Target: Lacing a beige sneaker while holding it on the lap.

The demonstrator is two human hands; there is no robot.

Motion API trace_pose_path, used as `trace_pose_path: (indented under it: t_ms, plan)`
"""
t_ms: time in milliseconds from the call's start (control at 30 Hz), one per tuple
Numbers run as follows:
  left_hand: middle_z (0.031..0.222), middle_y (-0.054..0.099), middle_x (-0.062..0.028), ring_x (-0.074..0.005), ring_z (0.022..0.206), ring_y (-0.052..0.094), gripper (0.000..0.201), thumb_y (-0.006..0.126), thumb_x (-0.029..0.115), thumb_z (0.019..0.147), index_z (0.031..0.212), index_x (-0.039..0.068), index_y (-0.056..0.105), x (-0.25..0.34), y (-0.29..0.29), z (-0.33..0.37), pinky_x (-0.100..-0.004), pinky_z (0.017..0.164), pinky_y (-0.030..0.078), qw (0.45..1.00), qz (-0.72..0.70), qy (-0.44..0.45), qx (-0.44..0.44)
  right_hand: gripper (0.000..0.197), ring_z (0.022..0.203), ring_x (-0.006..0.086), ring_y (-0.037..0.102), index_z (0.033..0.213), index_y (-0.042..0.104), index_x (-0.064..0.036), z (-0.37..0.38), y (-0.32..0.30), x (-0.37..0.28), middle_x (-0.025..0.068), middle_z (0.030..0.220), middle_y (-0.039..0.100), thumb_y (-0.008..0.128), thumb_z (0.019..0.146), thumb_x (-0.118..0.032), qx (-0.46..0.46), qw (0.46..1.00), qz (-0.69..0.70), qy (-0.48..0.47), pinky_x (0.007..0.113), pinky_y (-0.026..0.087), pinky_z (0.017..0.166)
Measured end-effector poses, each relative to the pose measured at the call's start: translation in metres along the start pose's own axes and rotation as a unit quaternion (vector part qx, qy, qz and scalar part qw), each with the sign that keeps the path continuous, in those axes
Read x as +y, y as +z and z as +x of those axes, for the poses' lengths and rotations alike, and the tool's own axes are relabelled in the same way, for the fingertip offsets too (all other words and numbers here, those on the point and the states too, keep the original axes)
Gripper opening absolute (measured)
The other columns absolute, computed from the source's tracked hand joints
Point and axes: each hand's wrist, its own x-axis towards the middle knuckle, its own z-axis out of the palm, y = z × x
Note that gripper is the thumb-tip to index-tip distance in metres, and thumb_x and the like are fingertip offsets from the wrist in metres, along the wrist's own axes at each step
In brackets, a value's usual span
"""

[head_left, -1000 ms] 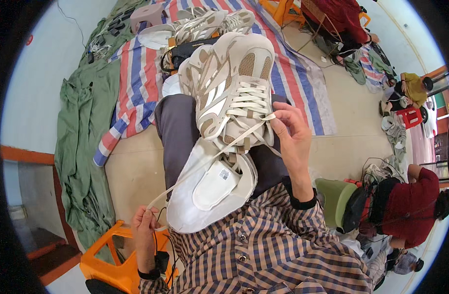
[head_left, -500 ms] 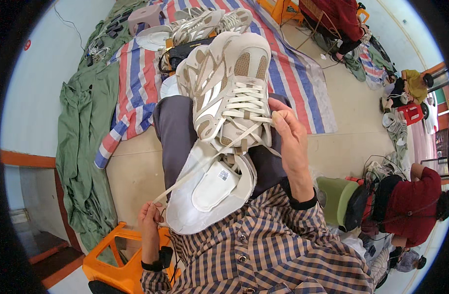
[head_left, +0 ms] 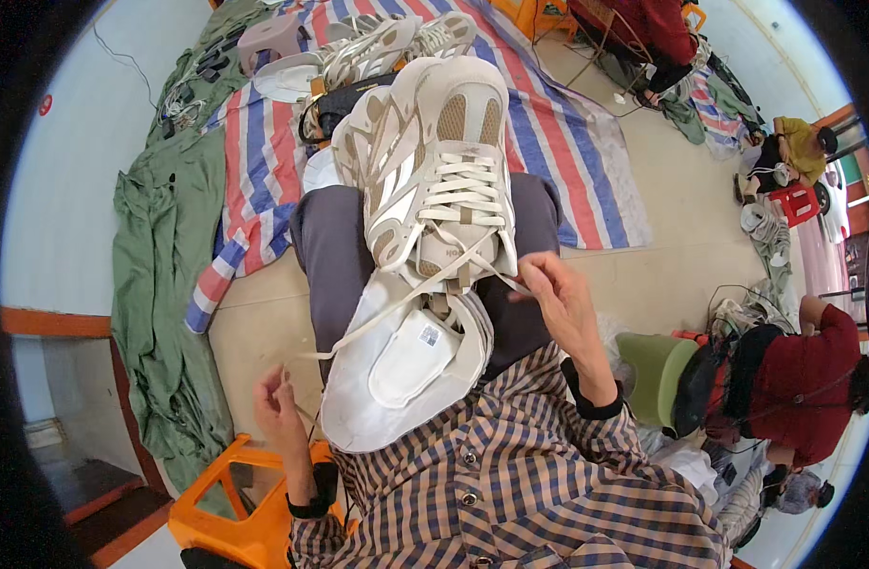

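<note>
A beige and white sneaker (head_left: 439, 180) rests toe-away across my lap, its cream lace (head_left: 397, 308) threaded through the upper rows and crossed over the tongue. At the left, the fingers of my left hand (head_left: 281, 408) are pinched at one lace end, which hangs slack and bent; this hand is slightly blurred. My right hand (head_left: 560, 308) pinches the other lace end just right of the shoe's collar. More similar sneakers (head_left: 354, 142) are stacked against its left side. Nearer my body lies a white shoe upper (head_left: 359, 408) with a white insole (head_left: 411, 365) showing inside.
An orange plastic stool (head_left: 231, 503) stands at my lower left. Beyond my knees, more sneakers (head_left: 373, 47) and a dark bag (head_left: 344, 104) lie on a striped sheet (head_left: 586, 180). Green cloth (head_left: 169, 284) covers the left floor. A green stool (head_left: 648, 375) and seated people (head_left: 800, 389) are at the right.
My right hand has moved down and away from the eyelets, drawing its lace end toward me. My left hand has shifted slightly left and up, and its lace has gone slack.
</note>
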Motion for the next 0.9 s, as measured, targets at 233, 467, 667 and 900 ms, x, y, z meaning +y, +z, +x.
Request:
trace_pose_path:
  t_ms: [233, 467, 667, 900]
  plan:
    - [0.110, 0.062, -0.0131, -0.0255, 0.104, 0.059, 0.025, 0.055, 0.004, 0.089, 0.113, 0.001, 0.059, 0.112, 0.038, 0.002, -0.0342, 0.093, 0.044, 0.952, 0.123, 0.282, -0.006, 0.023, 0.063, 0.0066, 0.056, 0.098, 0.062, 0.0004, -0.017, 0.006, -0.011, 0.0027, 0.075, 0.063, 0.049, 0.100, -0.019, -0.198, 0.968, 0.122, 0.096, 0.021, 0.047, 0.059]
    - [0.098, 0.065, -0.0124, -0.0261, 0.093, 0.062, 0.029, 0.060, 0.005, 0.086, 0.114, 0.002, 0.058, 0.102, 0.071, 0.004, -0.0346, 0.084, 0.046, 0.943, 0.127, 0.216, -0.220, 0.017, 0.059, 0.0042, 0.052, 0.100, 0.064, -0.0005, -0.022, 0.002, -0.022, 0.0003, 0.069, 0.061, 0.055, 0.096, -0.015, -0.241, 0.956, 0.114, 0.120, 0.020, 0.043, 0.054]
    - [0.093, 0.064, -0.0101, -0.0145, 0.089, 0.060, 0.029, 0.050, 0.018, 0.097, 0.119, 0.002, 0.056, 0.090, 0.066, 0.020, -0.0287, 0.085, 0.046, 0.947, -0.034, 0.082, -0.309, 0.017, 0.056, 0.0041, 0.053, 0.103, 0.065, -0.0036, -0.028, 0.016, -0.016, 0.0004, 0.067, 0.062, 0.059, 0.093, -0.016, -0.264, 0.944, 0.134, 0.143, 0.021, 0.042, 0.051]
    - [0.090, 0.065, -0.0059, -0.0133, 0.087, 0.060, 0.030, 0.051, 0.010, 0.093, 0.121, 0.002, 0.055, 0.101, 0.071, 0.019, -0.0253, 0.081, 0.045, 0.957, 0.048, 0.072, -0.277, 0.021, 0.057, 0.0100, 0.061, 0.109, 0.064, -0.0078, -0.029, 0.034, 0.016, 0.0052, 0.067, 0.065, 0.059, 0.091, -0.018, -0.189, 0.979, 0.070, -0.036, 0.027, 0.049, 0.055]
